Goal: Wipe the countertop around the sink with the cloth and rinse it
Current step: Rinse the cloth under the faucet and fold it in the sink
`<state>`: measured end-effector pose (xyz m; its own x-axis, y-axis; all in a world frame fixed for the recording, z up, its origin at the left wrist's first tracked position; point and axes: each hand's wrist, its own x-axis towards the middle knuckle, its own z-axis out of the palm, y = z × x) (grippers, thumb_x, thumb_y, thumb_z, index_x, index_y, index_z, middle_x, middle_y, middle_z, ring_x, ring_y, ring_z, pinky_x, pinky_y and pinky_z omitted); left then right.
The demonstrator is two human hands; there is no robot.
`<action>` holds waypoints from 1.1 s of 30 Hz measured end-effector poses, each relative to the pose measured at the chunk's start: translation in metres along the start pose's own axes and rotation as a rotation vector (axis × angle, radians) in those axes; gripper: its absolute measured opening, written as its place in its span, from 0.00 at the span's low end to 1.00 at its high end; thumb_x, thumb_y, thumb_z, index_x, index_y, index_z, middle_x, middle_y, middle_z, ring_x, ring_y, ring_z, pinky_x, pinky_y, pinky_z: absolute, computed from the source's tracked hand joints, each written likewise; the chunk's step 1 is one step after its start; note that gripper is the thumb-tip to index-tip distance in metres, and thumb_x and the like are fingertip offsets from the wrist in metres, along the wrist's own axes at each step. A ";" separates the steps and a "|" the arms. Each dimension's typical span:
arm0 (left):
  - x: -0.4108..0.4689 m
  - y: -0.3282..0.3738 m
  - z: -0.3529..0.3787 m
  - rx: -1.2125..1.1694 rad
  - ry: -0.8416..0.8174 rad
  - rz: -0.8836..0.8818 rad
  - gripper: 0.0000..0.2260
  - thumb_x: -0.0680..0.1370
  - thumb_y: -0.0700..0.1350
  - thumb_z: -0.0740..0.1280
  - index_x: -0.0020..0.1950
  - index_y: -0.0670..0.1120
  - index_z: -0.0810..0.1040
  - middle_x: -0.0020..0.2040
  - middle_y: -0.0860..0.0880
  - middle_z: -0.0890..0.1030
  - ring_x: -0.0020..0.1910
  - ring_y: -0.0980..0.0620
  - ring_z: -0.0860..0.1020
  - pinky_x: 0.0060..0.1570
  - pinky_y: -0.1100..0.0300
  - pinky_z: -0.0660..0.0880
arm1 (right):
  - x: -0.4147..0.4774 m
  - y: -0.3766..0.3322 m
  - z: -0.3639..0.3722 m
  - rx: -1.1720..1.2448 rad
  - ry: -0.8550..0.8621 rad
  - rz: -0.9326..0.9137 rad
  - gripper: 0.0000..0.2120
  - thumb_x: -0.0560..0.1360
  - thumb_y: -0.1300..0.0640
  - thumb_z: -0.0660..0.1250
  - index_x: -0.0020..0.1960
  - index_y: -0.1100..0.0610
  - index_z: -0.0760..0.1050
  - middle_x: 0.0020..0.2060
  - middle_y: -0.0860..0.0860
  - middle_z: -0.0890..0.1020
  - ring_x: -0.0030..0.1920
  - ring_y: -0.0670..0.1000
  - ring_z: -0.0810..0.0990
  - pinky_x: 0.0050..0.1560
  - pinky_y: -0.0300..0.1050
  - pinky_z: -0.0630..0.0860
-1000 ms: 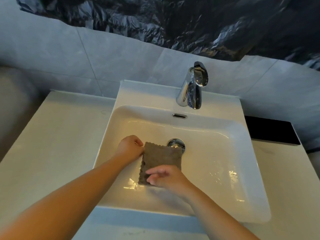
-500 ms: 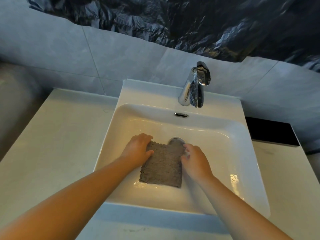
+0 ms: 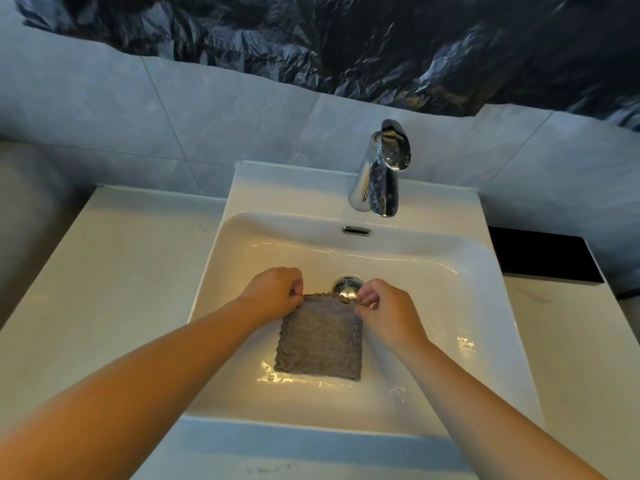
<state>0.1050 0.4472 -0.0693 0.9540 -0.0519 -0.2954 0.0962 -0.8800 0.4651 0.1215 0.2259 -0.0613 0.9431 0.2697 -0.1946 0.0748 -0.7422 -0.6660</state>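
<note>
A grey-brown cloth [image 3: 320, 341] lies spread flat in the white sink basin [image 3: 450, 306], just in front of the chrome drain [image 3: 348, 285]. My left hand [image 3: 273, 294] pinches the cloth's far left corner. My right hand [image 3: 384, 306] pinches its far right corner, beside the drain. The chrome tap [image 3: 382, 174] stands behind the basin, and no water runs from it. Wet patches glint on the basin floor around the cloth.
The pale countertop [image 3: 104, 289] extends left of the sink and also right [image 3: 581, 341]. A black object [image 3: 543, 254] sits at the back right. Grey tiles and a dark crinkled sheet [image 3: 346, 36] cover the wall behind.
My right hand moved from the cloth's near edge up to its far right corner. My left hand shifted to the far left corner. The cloth now lies flatter and closer to me.
</note>
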 end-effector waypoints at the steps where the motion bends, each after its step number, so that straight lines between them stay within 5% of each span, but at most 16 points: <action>1: -0.007 0.001 -0.004 -0.039 0.016 0.008 0.03 0.75 0.45 0.68 0.46 0.51 0.75 0.46 0.51 0.78 0.45 0.52 0.75 0.44 0.60 0.73 | -0.006 0.000 -0.003 0.014 -0.022 -0.016 0.11 0.73 0.61 0.71 0.53 0.52 0.78 0.42 0.47 0.80 0.38 0.43 0.75 0.37 0.33 0.69; 6: -0.061 0.009 -0.012 0.001 0.103 0.188 0.04 0.75 0.48 0.68 0.48 0.52 0.81 0.43 0.55 0.79 0.43 0.57 0.74 0.46 0.62 0.74 | -0.046 0.009 -0.012 -0.073 -0.091 -0.101 0.07 0.73 0.58 0.71 0.49 0.48 0.81 0.44 0.42 0.79 0.40 0.41 0.76 0.40 0.30 0.70; 11: -0.092 0.003 0.023 0.105 -0.048 0.185 0.06 0.74 0.52 0.69 0.46 0.51 0.81 0.45 0.54 0.78 0.46 0.55 0.74 0.42 0.65 0.67 | -0.069 0.028 0.002 -0.183 -0.286 -0.095 0.08 0.72 0.60 0.68 0.47 0.50 0.83 0.42 0.45 0.79 0.43 0.45 0.77 0.45 0.37 0.71; 14: -0.090 0.003 0.027 -0.006 0.077 0.075 0.08 0.74 0.55 0.69 0.40 0.52 0.76 0.39 0.55 0.75 0.39 0.57 0.72 0.38 0.64 0.68 | -0.065 0.031 0.004 -0.162 -0.118 -0.029 0.06 0.73 0.57 0.66 0.44 0.48 0.81 0.41 0.45 0.80 0.42 0.47 0.77 0.41 0.37 0.70; 17: -0.079 0.006 0.025 0.010 0.192 0.056 0.09 0.76 0.53 0.67 0.50 0.50 0.77 0.47 0.52 0.76 0.47 0.52 0.73 0.47 0.60 0.72 | -0.054 0.026 0.009 -0.094 -0.048 0.084 0.10 0.77 0.52 0.65 0.55 0.54 0.78 0.50 0.50 0.79 0.49 0.49 0.77 0.48 0.41 0.72; 21: -0.058 0.014 0.030 0.151 -0.015 0.027 0.21 0.77 0.54 0.65 0.67 0.48 0.70 0.60 0.48 0.73 0.60 0.47 0.70 0.59 0.53 0.70 | -0.044 0.020 0.028 -0.144 -0.138 0.175 0.14 0.76 0.48 0.65 0.51 0.59 0.74 0.47 0.55 0.78 0.47 0.54 0.76 0.43 0.46 0.72; 26: -0.046 0.020 0.030 0.252 -0.145 -0.018 0.15 0.73 0.55 0.68 0.54 0.48 0.76 0.52 0.47 0.73 0.50 0.48 0.70 0.50 0.55 0.72 | -0.045 0.018 0.032 0.043 -0.135 0.223 0.10 0.75 0.52 0.67 0.48 0.56 0.69 0.41 0.51 0.75 0.40 0.49 0.73 0.36 0.40 0.67; 30: -0.054 0.022 0.012 -0.046 -0.212 -0.033 0.08 0.70 0.49 0.71 0.38 0.52 0.72 0.41 0.53 0.73 0.40 0.54 0.70 0.38 0.62 0.69 | -0.058 0.010 0.006 0.317 -0.114 0.135 0.08 0.74 0.56 0.70 0.45 0.51 0.69 0.39 0.50 0.77 0.40 0.49 0.75 0.40 0.42 0.70; 33: -0.067 0.038 -0.010 -0.283 -0.305 0.008 0.07 0.71 0.48 0.71 0.39 0.51 0.74 0.40 0.53 0.75 0.40 0.54 0.73 0.46 0.57 0.74 | -0.070 -0.008 -0.029 0.400 -0.005 -0.007 0.08 0.75 0.57 0.68 0.48 0.48 0.70 0.41 0.49 0.79 0.41 0.46 0.77 0.40 0.37 0.73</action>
<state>0.0475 0.4218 -0.0240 0.8312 -0.2331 -0.5047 0.2038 -0.7169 0.6667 0.0643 0.1952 -0.0211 0.9414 0.2777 -0.1916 -0.0515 -0.4429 -0.8951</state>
